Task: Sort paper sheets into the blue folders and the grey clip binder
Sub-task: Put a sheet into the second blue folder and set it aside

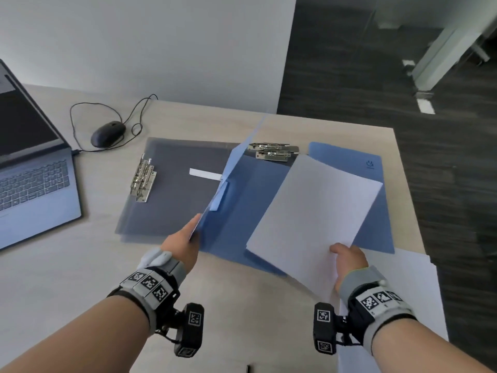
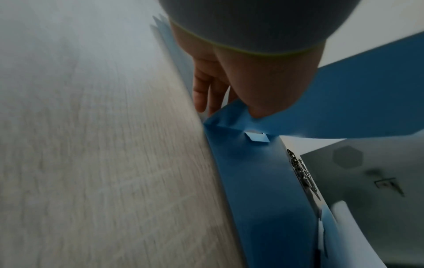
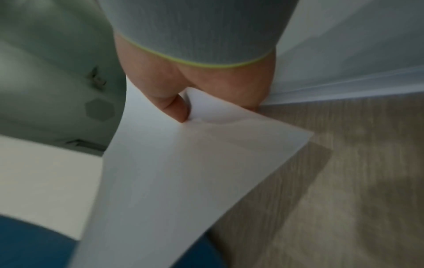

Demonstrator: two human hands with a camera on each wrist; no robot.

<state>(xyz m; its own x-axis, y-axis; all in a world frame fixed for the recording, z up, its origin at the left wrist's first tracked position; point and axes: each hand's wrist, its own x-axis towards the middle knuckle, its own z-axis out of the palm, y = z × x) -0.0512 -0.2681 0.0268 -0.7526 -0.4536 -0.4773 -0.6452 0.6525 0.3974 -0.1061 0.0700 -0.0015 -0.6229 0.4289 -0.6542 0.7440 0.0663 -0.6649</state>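
Near the middle of the frame, the left hand (image 1: 183,246) pinches the raised cover of the blue folder (image 1: 242,211), which lies open on the bench (image 1: 80,265). At lower right, the right hand (image 1: 349,261) grips a white sheet (image 1: 314,211) tilted over the folder.

Surfaces noted: the pale wood-grain table top (image 1: 80,265) is matt with a fine streaked grain. At centre, the blue flat plastic folder (image 1: 250,205) is smooth and semi-matt (thin, the cover flexes). At its 9 o'clock, the grey translucent plastic folder (image 1: 174,205) is smooth with a faint sheen. Its silver metal spring clip (image 1: 142,179) is bright and glossy. At 3 o'clock, the white paper sheet (image 1: 317,211) is matt and smooth. At 10 o'clock, the black oval plastic mouse (image 1: 107,134) is matt.
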